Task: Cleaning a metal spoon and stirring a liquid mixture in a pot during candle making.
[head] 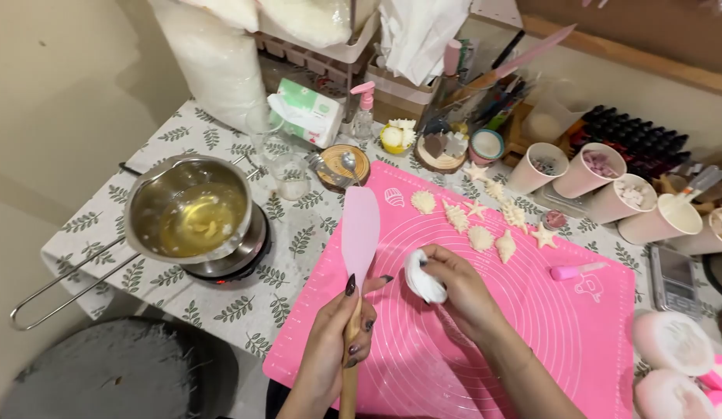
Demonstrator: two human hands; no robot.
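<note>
My left hand (pixel 338 341) grips the wooden handle of a pink silicone spatula (pixel 360 229), its blade pointing away from me over the left edge of a pink silicone mat (pixel 578 326). Beside the blade, my right hand (pixel 458 291) pinches a crumpled white tissue (pixel 421 278). Several cream shell and starfish shaped wax pieces (pixel 480 237) lie in a row on the far part of the mat, beyond both hands.
A steel pot of melted yellow liquid (pixel 192 213) sits on a small hotplate at left, its long handle (pixel 62 283) reaching toward me. Pink cups (pixel 582 174) line the back right, with a small scale (pixel 675 278), a pink tool (pixel 574 271) and pink moulds (pixel 673 341) nearby.
</note>
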